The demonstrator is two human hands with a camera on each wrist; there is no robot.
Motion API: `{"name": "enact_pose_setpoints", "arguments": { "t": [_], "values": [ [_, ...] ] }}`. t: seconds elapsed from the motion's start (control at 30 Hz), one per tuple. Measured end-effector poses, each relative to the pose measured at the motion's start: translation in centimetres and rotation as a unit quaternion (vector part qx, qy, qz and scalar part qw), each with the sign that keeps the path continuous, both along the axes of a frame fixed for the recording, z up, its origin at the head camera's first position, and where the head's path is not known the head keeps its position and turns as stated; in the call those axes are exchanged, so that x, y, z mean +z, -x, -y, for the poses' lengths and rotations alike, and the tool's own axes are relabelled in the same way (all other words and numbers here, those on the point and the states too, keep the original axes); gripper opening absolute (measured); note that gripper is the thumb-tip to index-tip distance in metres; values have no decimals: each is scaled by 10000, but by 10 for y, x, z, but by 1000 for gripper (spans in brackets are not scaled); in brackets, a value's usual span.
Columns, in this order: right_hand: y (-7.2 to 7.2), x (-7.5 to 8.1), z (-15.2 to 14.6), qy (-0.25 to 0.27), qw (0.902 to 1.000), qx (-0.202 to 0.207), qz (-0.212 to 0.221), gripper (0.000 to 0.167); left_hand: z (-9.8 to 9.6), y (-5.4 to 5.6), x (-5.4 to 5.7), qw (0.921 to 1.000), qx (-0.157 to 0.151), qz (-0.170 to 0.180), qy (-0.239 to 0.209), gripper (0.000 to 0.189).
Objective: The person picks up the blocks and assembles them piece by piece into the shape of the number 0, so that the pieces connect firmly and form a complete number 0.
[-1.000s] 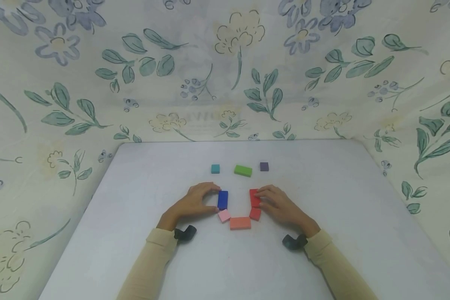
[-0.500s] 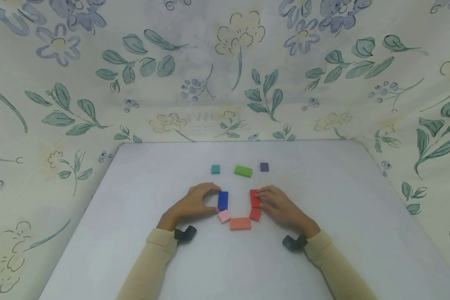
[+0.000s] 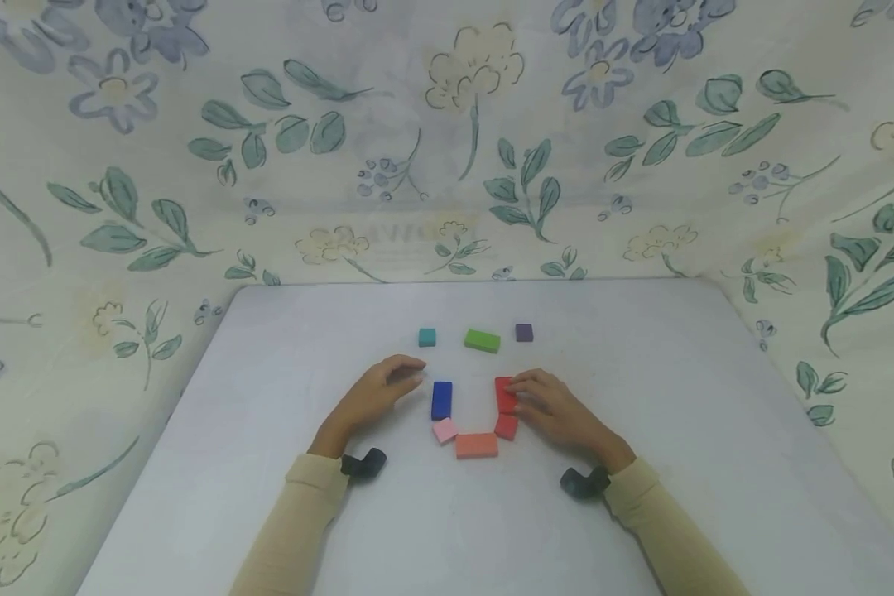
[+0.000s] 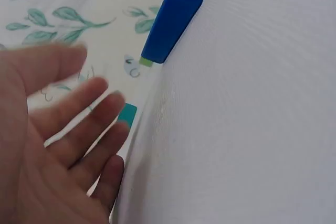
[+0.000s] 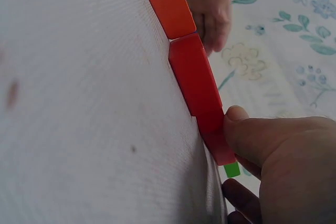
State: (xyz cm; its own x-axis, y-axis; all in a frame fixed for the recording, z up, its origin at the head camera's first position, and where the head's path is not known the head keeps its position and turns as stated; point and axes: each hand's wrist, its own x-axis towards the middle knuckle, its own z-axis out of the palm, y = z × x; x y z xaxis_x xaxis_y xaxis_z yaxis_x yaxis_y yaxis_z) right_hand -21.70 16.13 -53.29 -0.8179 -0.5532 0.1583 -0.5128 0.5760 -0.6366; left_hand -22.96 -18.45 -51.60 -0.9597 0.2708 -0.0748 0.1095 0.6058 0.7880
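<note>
My left hand (image 3: pixel 376 396) hovers left of the blue block (image 3: pixel 442 401), apart from it, fingers relaxed and holding nothing. In the left wrist view a gap shows between its fingers and the blue block (image 4: pixel 178 17). My right hand (image 3: pixel 559 410) pinches the long red block (image 3: pixel 503 389), thumb (image 5: pixel 239 124) at its near end; part of that block is hidden by the fingers. A small red block (image 3: pixel 507 427) touches its near end. An orange block (image 3: pixel 477 445) lies at the front, and a pink block (image 3: pixel 444 430) sits between it and the blue one, forming a U.
Behind the U lie a teal block (image 3: pixel 427 338), a green block (image 3: pixel 483 341) and a purple block (image 3: pixel 524 333) in a loose row. The white table (image 3: pixel 641 348) meets a flower-patterned cloth (image 3: pixel 447 165) at its back and sides.
My left hand has let go of the blue block and moved back to the left. The right hand and the blocks have stayed in place.
</note>
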Motion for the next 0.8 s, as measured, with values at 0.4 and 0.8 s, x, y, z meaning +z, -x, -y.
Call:
{"name": "enact_pose_setpoints", "arguments": {
  "t": [0.4, 0.8],
  "values": [
    [0, -3, 1, -114, 9998, -114, 88, 35, 18, 43, 8, 9937, 1081, -40, 283, 46],
    [0, -1, 0, -119, 9998, -104, 75, 35, 10, 77, 14, 9974, 407, 187, 567, 52]
  ]
}}
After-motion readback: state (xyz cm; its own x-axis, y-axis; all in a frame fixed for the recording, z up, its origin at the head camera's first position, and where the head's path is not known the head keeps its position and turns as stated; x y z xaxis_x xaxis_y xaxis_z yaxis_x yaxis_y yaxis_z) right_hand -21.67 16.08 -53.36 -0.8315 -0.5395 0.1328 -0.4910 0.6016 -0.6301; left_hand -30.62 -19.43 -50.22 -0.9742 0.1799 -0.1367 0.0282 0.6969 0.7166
